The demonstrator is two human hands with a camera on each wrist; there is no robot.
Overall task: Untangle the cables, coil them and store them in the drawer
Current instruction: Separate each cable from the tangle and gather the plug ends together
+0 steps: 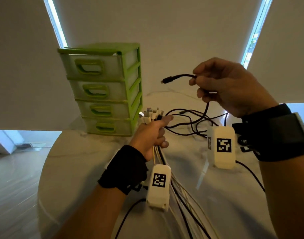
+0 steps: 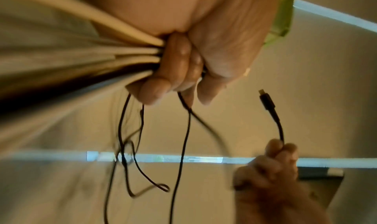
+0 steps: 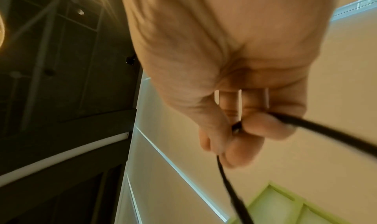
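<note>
Nearest the camera, white and black cable runs (image 1: 185,202) trailed across the marble table (image 1: 75,152) toward the person's body, drawn up into the left hand (image 1: 150,135), whose fingers (image 2: 173,69) were clenched around a bundle of cables (image 1: 159,149), with the plug ends (image 1: 150,115) fanning out just above the thumb and index finger. Loose black loops (image 1: 187,121) hung from below those fingers and spread over the table between the two hands. Higher and to the right, the right hand (image 1: 228,87) grasped a single black cable (image 1: 182,77); its fingertips (image 3: 263,125) pinched the cord a little behind the connector (image 1: 166,80), which stuck out to the left past the fingers, clear of the table. Beyond the left hand stood a green four-drawer unit (image 1: 103,88), its top drawer (image 1: 89,63) pulled slightly forward.
</note>
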